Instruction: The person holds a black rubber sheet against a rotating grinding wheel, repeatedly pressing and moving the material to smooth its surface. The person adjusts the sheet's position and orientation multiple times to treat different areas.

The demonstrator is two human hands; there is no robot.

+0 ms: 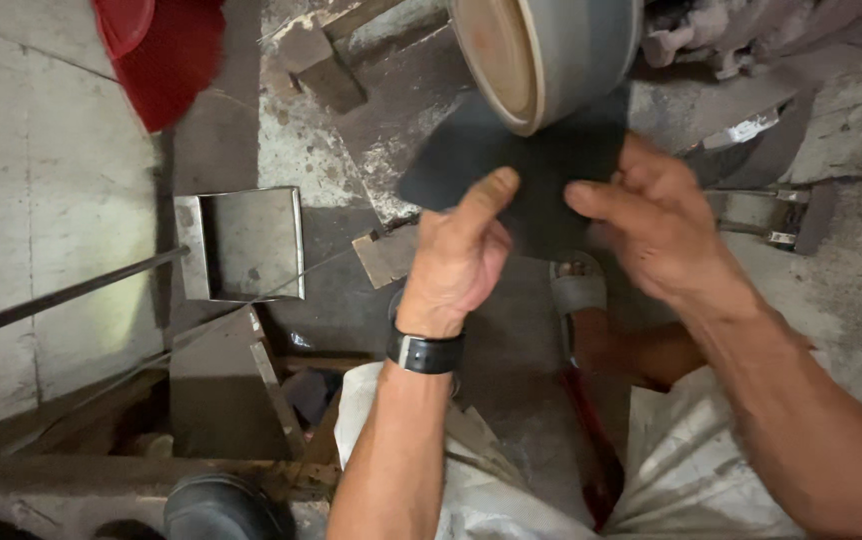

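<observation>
While both hands pinch it, dark sheet (521, 170) between left hand (456, 260) fingers, right hand (656, 225) fingers, against wheel (541, 55).

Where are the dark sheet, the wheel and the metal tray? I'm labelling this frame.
dark sheet (551, 165), head view, on its flat middle between the two hands.
wheel (496, 55), head view, on its tan round face.
metal tray (251, 240), head view, on its bare inner floor.

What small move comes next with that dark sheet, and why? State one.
Probably press the dark sheet flatter against the wheel. Both the left hand and right hand pinch its lower edge, and its upper part already lies against the wheel's rim.
</observation>
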